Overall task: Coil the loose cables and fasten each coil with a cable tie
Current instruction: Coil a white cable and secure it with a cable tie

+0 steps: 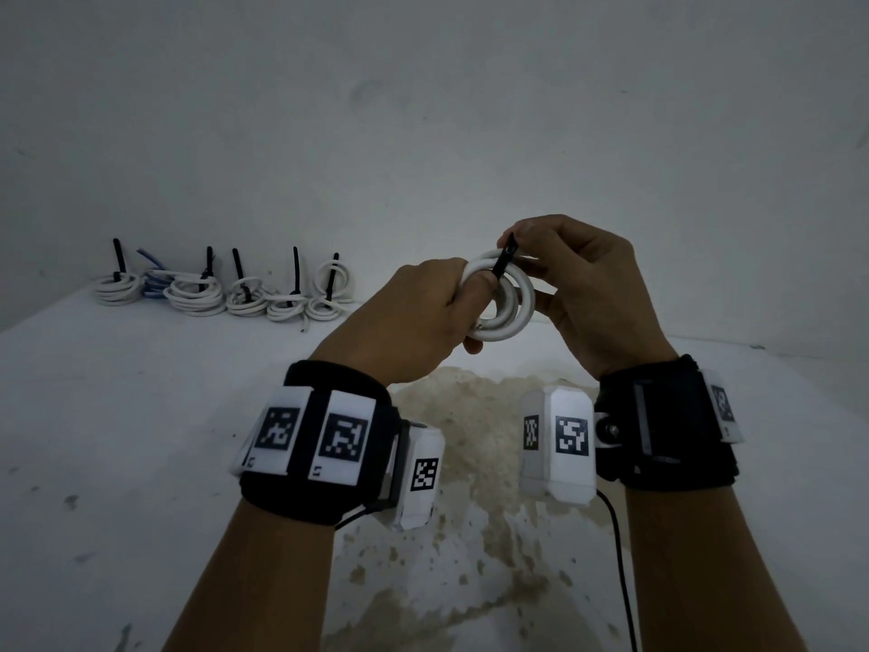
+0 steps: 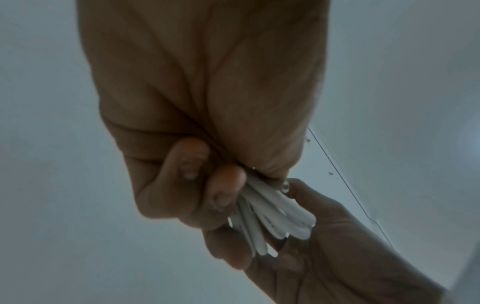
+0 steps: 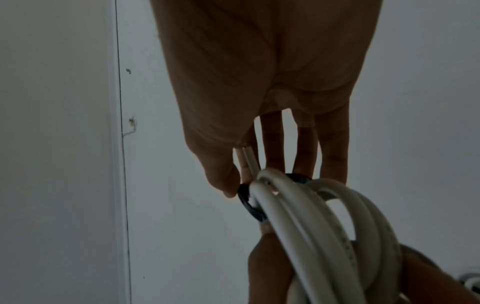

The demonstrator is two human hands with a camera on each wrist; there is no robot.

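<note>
Both hands are raised above the middle of the white table (image 1: 141, 416), whose far edge meets a pale wall; the nearer surface carries a rough brownish stain (image 1: 470, 463) with flaking spots. The left hand (image 1: 414, 317) curls its fingers round a small coil of white cable (image 1: 512, 312), smooth and round in section, wound in several loops and held in the air between the hands. A black cable tie (image 1: 504, 263), thin and glossy, loops round the top of the coil, and the right hand (image 1: 583, 284) pinches its upper end between thumb and forefinger while the other fingers reach straight behind the loops. Well apart, at the far left along the wall, a row of finished coils (image 1: 221, 294) lies on the table, white with one blue, each with a black tie tail sticking upright. Black straps with square-patterned white blocks wrap both wrists
</note>
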